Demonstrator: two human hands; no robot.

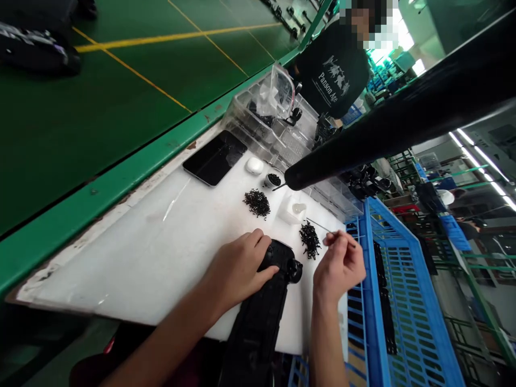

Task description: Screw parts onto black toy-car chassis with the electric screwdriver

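Note:
My left hand [244,263] grips the far end of a long black plastic chassis [262,317], its fingers over the left corner and the thumb across the top. A small black wheel [295,270] sticks out at the chassis's right corner. My right hand [341,263] is closed around a thin rod [318,223], pinched between thumb and fingers. The rod's tip points left, towards a white block-like container [293,208] with a pale translucent substance on top. Under the rod lies a pile of black screws [309,240]; I cannot tell the rod's exact kind.
A large black electric screwdriver [322,161] juts in from the right over the table. Nearby are a second screw pile [257,203], a screw cup [273,180], a white case [254,165], a dark tablet [215,157], clear bins [278,134], a blue crate [407,290] and another person [334,70].

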